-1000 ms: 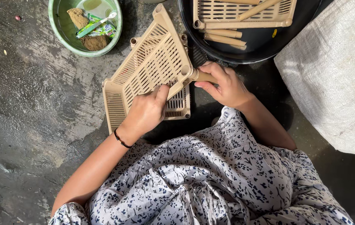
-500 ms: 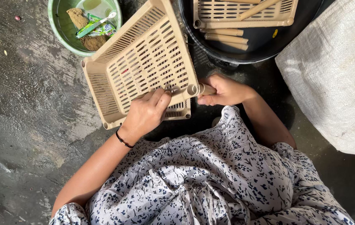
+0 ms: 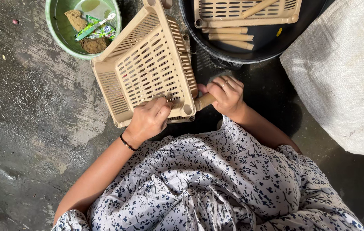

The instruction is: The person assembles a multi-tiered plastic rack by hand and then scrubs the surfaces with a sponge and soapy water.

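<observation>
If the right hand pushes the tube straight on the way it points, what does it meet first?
The right hand holds a beige tube aimed down-left; it would probably first meet the corner socket of the beige slotted tray, though depth is unclear.

Green bowl (image 3: 56, 32) w/ sponges, black tub (image 3: 272, 45), white sack (image 3: 340, 77).

Green sachets (image 3: 94, 29) lie in the green bowl (image 3: 56, 32) (top left)

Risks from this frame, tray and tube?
1. The left hand grips only the slotted tray's near edge, so the tilted tray may twist.
2. The right hand holds the tube at the corner socket; it could jam or slip.
3. The tray's far edge sits close to the green bowl.
</observation>
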